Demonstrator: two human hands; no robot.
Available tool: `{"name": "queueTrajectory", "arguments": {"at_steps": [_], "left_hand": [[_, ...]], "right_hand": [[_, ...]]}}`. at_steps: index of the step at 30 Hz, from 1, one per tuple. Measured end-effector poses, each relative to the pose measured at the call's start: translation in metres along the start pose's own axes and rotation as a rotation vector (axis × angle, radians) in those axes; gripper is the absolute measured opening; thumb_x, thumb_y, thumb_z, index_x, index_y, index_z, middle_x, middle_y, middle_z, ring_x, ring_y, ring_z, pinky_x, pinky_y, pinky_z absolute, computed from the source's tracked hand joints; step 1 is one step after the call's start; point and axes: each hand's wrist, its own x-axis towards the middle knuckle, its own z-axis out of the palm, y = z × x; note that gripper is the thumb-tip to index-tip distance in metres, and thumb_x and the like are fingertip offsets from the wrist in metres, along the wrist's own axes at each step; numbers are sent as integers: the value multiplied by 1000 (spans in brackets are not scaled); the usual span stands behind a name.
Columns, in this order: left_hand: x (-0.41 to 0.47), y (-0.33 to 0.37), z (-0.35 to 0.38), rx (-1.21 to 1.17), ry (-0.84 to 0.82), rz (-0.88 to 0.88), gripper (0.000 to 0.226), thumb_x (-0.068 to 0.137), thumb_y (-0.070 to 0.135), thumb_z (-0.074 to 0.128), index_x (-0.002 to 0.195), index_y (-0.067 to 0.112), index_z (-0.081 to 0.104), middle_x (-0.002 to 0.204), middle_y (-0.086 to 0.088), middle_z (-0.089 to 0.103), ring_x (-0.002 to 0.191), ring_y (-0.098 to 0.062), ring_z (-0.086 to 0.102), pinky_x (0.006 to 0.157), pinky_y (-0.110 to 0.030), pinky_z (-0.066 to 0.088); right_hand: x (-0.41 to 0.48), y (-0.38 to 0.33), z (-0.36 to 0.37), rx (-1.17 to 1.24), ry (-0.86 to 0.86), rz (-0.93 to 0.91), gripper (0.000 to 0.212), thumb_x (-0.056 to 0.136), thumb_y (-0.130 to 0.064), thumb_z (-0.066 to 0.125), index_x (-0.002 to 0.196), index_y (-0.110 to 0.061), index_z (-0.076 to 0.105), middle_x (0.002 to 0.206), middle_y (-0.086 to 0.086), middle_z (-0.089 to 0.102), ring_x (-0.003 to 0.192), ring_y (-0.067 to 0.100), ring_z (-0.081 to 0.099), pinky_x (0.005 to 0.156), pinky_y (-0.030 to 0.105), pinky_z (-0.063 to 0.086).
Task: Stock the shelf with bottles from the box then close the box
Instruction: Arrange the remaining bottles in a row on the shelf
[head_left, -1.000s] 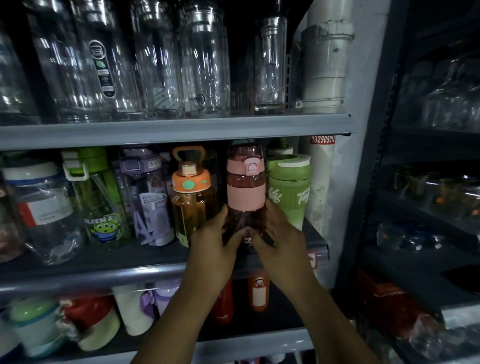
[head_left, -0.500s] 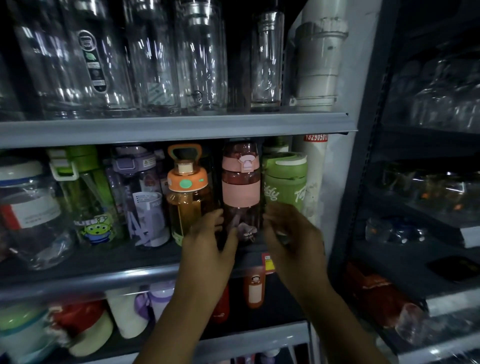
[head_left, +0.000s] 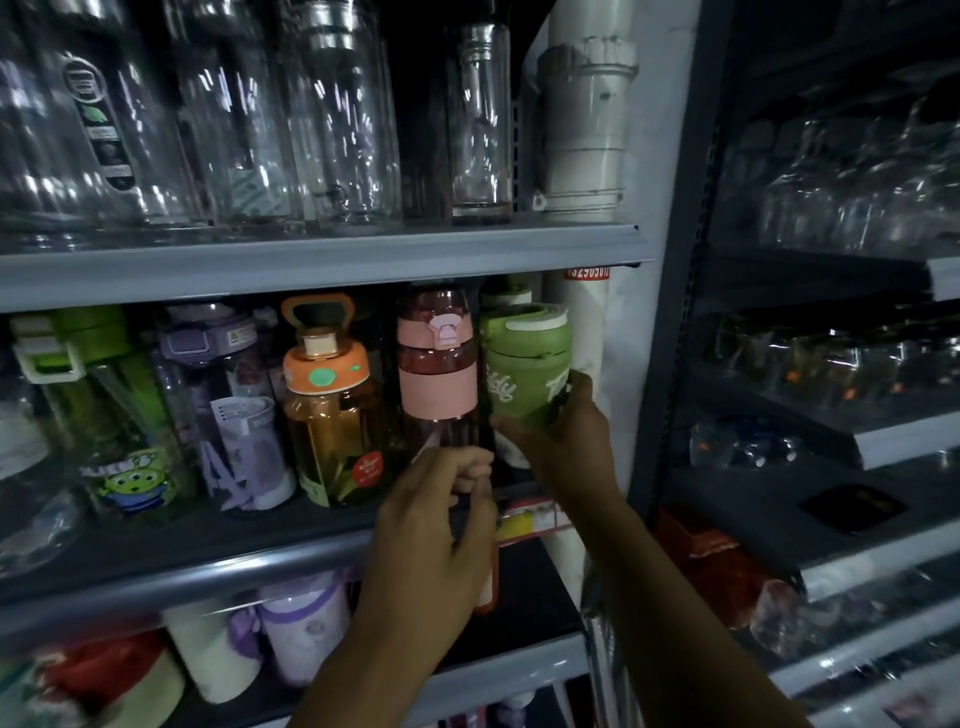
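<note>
While the box is out of view, stocking looks to be the step in hand, on the middle shelf (head_left: 156, 587). At centre frame, the left hand (head_left: 441, 525) curls its fingers at the base of the pink bottle (head_left: 437, 374); whether they grip it I cannot tell. Just right of it, the right hand (head_left: 569, 441) is wrapped round the lower part of the green bottle (head_left: 524, 364), which stands beside the pink one. Squaring it into the row probably calls for a small, level nudge.
</note>
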Motion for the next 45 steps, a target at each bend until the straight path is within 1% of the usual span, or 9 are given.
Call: {"name": "queueTrajectory", "arguments": {"at_steps": [4, 9, 12, 15, 23, 31, 36, 41, 45], "left_hand": [[4, 16, 26, -14, 35, -3, 36, 92, 13, 65, 109, 44, 58, 108, 24, 62, 104, 8, 61, 85, -6, 47], [21, 28, 67, 46, 105, -78, 23, 93, 17, 60, 113, 30, 63, 110, 22, 60, 105, 7, 59, 86, -7, 46], [40, 30, 95, 195, 24, -188, 28, 99, 22, 55, 127, 21, 58, 123, 4, 56, 110, -9, 57, 95, -25, 49], [64, 26, 116, 266, 4, -291, 38, 99, 22, 56, 135, 10, 51, 126, -11, 54, 110, -23, 57, 95, -37, 53], [118, 10, 148, 302, 138, -469, 60, 91, 22, 70, 135, -3, 37, 127, -27, 53, 111, -37, 58, 79, -29, 42], [128, -12, 163, 305, 236, -517, 79, 84, 29, 81, 139, 2, 30, 126, -25, 59, 110, -41, 63, 89, -52, 56], [128, -15, 167, 289, 224, -499, 75, 85, 26, 78, 137, 1, 30, 126, -22, 61, 109, -39, 64, 88, -51, 57], [129, -15, 166, 217, 215, -503, 74, 83, 30, 78, 134, 6, 31, 123, -17, 61, 108, -35, 64, 89, -47, 56], [131, -15, 167, 272, 224, -496, 71, 83, 36, 80, 131, 4, 39, 126, -20, 54, 112, -35, 59, 89, -43, 54]], "right_hand": [[2, 9, -29, 118, 25, -50, 62, 76, -23, 90, 114, -43, 46, 103, -24, 62, 92, -20, 60, 67, 3, 47], [15, 42, -75, 321, -28, -17, 58, 79, -12, 84, 126, -30, 55, 112, -10, 71, 95, 1, 71, 73, 21, 58], [26, 59, -95, 389, -37, 24, 54, 78, -19, 80, 126, -28, 58, 108, -10, 73, 95, 7, 72, 78, 31, 58], [37, 67, -110, 427, -110, 38, 39, 80, -14, 75, 116, -24, 64, 98, -8, 74, 89, 11, 72, 71, 23, 57], [44, 83, -115, 407, -228, 65, 44, 77, -24, 76, 119, -19, 63, 102, -3, 73, 89, 8, 71, 73, 21, 55], [41, 99, -120, 392, -260, 85, 41, 85, -6, 75, 116, -30, 61, 99, -8, 74, 86, 3, 70, 71, 18, 54], [45, 98, -119, 423, -290, 88, 43, 81, -14, 79, 113, -35, 59, 96, -20, 72, 84, -1, 69, 67, 13, 52], [48, 100, -113, 463, -301, 105, 51, 67, -27, 71, 117, -31, 61, 101, -10, 75, 91, 8, 72, 80, 29, 57], [49, 102, -111, 479, -301, 105, 50, 66, -27, 71, 115, -32, 62, 101, -8, 75, 91, 10, 72, 76, 27, 56]]}}
